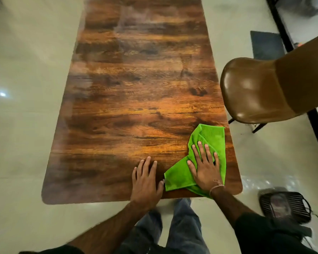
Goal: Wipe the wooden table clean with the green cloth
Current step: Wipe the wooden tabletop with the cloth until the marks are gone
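A long wooden table (136, 92) with dark grain runs away from me down the middle of the view. A crumpled green cloth (180, 175) lies on its near right corner. My right hand (205, 167) presses flat on the cloth, fingers straight and spread. My left hand (145, 182) rests flat on the bare wood just left of the cloth, with its thumb close to the cloth's edge. Hazy streaks show on the table's far end.
A brown leather chair (261, 90) stands close to the table's right edge, its back toward me. A black wire-grille appliance (285, 206) sits on the pale tiled floor at the near right. A dark mat (266, 44) lies farther back. My legs stand at the table's near edge.
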